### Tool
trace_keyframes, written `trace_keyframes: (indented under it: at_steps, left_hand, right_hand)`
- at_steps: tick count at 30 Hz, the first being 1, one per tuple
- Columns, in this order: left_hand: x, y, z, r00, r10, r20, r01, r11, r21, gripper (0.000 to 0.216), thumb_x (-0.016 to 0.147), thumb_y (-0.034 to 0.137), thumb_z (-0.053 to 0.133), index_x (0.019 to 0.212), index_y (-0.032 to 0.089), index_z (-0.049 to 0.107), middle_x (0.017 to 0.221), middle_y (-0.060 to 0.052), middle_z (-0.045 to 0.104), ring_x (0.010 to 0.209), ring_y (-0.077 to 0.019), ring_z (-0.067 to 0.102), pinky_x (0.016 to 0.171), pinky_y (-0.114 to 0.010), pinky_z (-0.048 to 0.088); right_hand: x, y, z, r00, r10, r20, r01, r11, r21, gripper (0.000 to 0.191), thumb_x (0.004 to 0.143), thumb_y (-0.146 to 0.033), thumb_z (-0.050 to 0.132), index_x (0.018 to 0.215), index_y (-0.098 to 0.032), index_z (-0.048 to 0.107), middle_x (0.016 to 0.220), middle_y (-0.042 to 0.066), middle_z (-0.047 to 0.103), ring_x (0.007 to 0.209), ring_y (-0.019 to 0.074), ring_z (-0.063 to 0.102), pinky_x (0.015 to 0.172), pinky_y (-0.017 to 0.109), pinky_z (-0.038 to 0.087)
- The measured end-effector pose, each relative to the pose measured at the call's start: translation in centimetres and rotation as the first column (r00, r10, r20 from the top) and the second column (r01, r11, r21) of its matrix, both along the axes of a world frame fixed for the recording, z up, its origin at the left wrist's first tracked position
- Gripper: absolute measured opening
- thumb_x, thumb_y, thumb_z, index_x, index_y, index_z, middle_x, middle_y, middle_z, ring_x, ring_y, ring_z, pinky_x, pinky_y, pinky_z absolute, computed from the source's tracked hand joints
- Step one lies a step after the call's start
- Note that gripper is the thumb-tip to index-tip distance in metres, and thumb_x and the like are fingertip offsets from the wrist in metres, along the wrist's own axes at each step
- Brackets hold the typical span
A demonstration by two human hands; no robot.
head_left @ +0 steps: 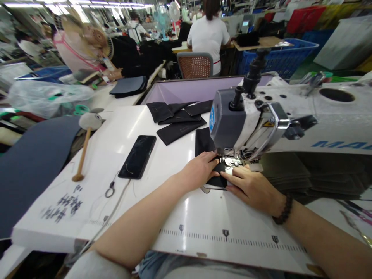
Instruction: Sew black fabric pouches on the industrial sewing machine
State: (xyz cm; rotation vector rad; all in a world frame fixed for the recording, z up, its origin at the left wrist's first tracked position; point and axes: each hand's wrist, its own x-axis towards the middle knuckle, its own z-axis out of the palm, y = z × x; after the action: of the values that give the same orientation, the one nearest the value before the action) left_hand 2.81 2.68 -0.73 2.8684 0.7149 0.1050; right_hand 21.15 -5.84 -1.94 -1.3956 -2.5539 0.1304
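Observation:
A black fabric piece [203,144] lies on the white table [203,221] and runs under the sewing machine [261,116] at its presser foot [231,162]. My left hand [199,170] lies on the fabric just left of the foot, fingers stretched flat and pressing it down. My right hand [251,186] rests at the fabric's near edge below the foot, fingers bent and pressed on the cloth, a dark bead bracelet [283,211] on its wrist.
Several more black fabric pieces [177,116] lie behind the machine head. A black phone [137,156] with a cable and a wooden mallet [83,149] lie left. A ruler scale [226,234] runs along the table's front. Other workers sit at the back.

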Motion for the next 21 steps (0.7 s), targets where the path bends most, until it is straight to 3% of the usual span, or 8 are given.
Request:
trace_keyframes:
  at_steps: [21]
  left_hand:
    - [0.03, 0.40, -0.15, 1.000, 0.002, 0.019, -0.002, 1.000, 0.015, 0.033, 0.086, 0.029, 0.049, 0.113, 0.010, 0.050, 0.117, -0.011, 0.048, 0.113, -0.0210, 0.041, 0.100, -0.032, 0.031]
  right_hand:
    - [-0.30, 0.14, 0.05, 1.000, -0.025, -0.016, 0.025, 1.000, 0.008, 0.029, 0.084, -0.024, 0.049, 0.110, -0.012, 0.056, 0.081, 0.008, 0.057, 0.072, 0.0177, 0.052, 0.065, 0.030, 0.039]
